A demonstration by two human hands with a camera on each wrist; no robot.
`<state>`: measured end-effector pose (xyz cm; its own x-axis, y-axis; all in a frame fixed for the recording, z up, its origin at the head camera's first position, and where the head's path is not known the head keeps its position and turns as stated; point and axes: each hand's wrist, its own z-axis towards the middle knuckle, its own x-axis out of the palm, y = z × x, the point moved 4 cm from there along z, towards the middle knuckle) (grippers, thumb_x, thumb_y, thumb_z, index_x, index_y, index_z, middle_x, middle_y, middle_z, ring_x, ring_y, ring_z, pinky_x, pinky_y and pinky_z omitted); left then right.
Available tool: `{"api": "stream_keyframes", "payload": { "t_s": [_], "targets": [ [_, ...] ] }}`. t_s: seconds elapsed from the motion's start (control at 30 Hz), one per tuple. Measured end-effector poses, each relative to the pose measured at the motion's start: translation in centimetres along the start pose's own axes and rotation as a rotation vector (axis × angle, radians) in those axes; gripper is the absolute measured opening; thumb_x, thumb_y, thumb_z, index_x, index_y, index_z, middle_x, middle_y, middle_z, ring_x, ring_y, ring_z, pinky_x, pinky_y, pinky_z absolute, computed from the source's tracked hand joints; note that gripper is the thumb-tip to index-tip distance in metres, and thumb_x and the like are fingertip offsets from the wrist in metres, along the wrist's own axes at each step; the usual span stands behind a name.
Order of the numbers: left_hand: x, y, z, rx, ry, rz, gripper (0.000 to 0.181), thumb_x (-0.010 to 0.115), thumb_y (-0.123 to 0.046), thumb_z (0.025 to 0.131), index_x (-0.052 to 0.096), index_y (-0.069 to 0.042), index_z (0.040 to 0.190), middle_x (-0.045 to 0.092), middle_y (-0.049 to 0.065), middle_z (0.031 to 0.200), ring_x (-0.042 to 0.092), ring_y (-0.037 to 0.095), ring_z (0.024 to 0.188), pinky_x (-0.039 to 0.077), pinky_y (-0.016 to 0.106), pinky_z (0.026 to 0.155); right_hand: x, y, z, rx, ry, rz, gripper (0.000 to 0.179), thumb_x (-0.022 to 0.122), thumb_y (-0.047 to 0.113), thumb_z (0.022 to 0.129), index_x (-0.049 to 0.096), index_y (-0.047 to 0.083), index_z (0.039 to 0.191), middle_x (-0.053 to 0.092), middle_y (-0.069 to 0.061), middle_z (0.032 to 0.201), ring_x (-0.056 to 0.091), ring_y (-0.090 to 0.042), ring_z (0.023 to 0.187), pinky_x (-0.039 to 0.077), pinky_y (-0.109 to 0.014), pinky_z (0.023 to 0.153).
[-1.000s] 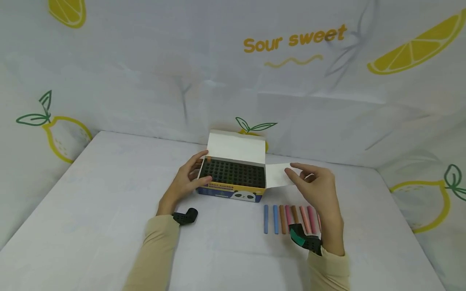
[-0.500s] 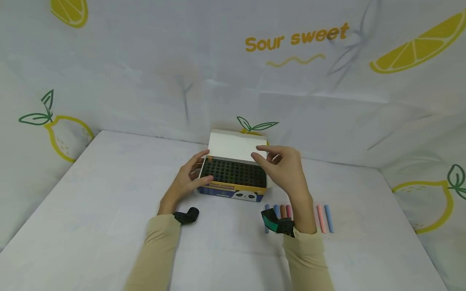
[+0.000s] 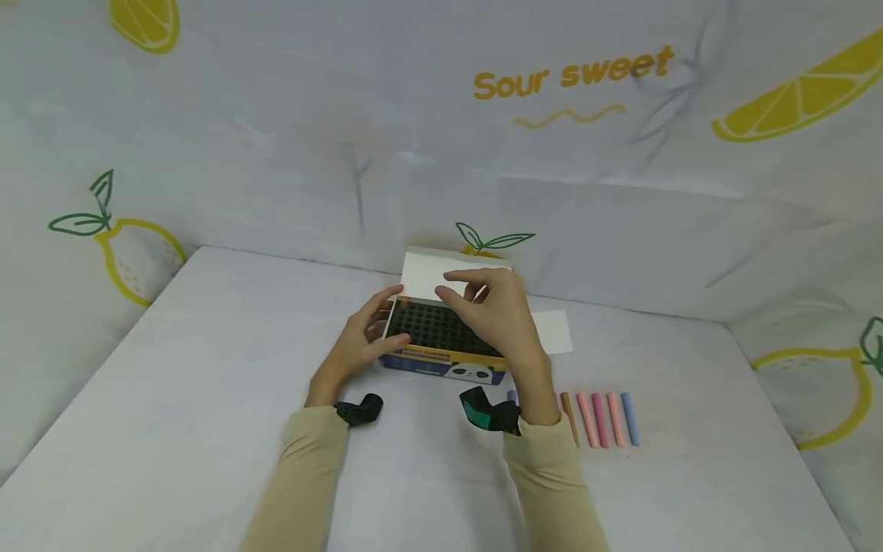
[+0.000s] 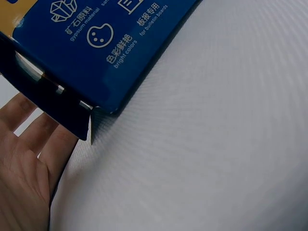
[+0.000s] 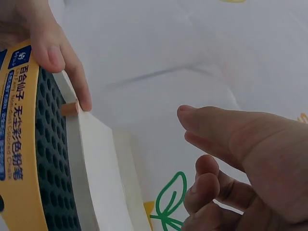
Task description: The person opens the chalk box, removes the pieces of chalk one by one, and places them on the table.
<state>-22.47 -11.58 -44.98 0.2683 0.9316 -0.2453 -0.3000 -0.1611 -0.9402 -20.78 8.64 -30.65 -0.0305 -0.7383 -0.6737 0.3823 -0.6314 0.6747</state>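
A blue and yellow chalk box (image 3: 421, 360) with a panda on its front stands with its lid (image 3: 426, 274) raised. Inside is a dark insert (image 5: 53, 163) full of round holes, and one orange chalk stick (image 5: 69, 109) stands out of a corner hole. My left hand (image 3: 355, 341) grips the box's left end, thumb at the front edge and index finger at the back corner. Over the box's right half hovers my right hand (image 3: 493, 307), thumb and index finger apart, with nothing between them. It hides part of the insert.
Several chalk sticks (image 3: 599, 420), pink, brown and blue, lie in a row to the right of the box, partly behind my right forearm. The box's white side flap (image 3: 554, 332) sticks out to the right. A white cloth backdrop (image 3: 276, 153) rises behind the table.
My right hand has moved left from beside the right flap to above the box. More of the chalk row's right end shows. My left hand keeps its grip on the box.
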Motion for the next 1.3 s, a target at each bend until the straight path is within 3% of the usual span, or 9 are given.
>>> {"api": "stream_keyframes", "payload": {
  "t_s": [0.3,0.53,0.83,1.1,1.3],
  "targets": [
    [0.0,0.2,0.2,0.004,0.003,-0.007,0.078,0.074,-0.026,0.09,0.037,-0.023,0.159,0.057,0.021,0.142,0.059,0.04,0.13,0.053,0.056,0.105,3.4,0.3,1.2,-0.054,0.008,0.045,0.028,0.076,0.017,0.092,0.077,0.0,0.115,0.068,-0.014,0.067,0.039,-0.009,0.046,0.028,-0.019,0.044],
    [-0.1,0.3,0.1,-0.002,-0.001,0.016,0.079,0.075,-0.03,0.09,0.036,-0.023,0.159,0.057,0.022,0.142,0.058,0.042,0.131,0.052,0.057,0.106,6.3,-0.7,1.8,0.006,-0.028,0.129,0.03,0.076,0.018,0.093,0.077,0.001,0.117,0.062,-0.014,0.061,0.027,-0.006,0.04,0.024,-0.019,0.042],
    [0.0,0.1,0.1,0.02,0.005,0.005,0.079,0.075,-0.032,0.091,0.036,-0.023,0.159,0.057,0.021,0.142,0.058,0.041,0.132,0.052,0.057,0.107,8.0,-1.9,1.6,0.081,-0.046,0.102,0.024,0.075,0.017,0.093,0.079,0.002,0.111,0.051,-0.005,0.053,0.029,-0.008,0.042,0.023,-0.018,0.043],
    [0.1,-0.1,0.0,0.013,0.006,-0.021,0.078,0.076,-0.026,0.091,0.037,-0.024,0.159,0.057,0.02,0.142,0.057,0.041,0.134,0.048,0.06,0.11,8.3,-2.0,1.2,0.096,-0.066,0.048,0.019,0.076,0.017,0.092,0.081,0.001,0.103,0.067,-0.012,0.066,0.043,-0.009,0.052,0.032,-0.018,0.048],
    [0.0,0.0,-0.1,0.006,0.004,-0.022,0.079,0.077,-0.03,0.09,0.038,-0.026,0.158,0.058,0.019,0.141,0.056,0.04,0.135,0.045,0.061,0.112,8.5,-2.1,1.1,0.105,-0.084,0.025,0.018,0.08,0.018,0.089,0.082,0.002,0.098,0.066,-0.011,0.065,0.042,-0.01,0.051,0.03,-0.018,0.048]
  ]
}}
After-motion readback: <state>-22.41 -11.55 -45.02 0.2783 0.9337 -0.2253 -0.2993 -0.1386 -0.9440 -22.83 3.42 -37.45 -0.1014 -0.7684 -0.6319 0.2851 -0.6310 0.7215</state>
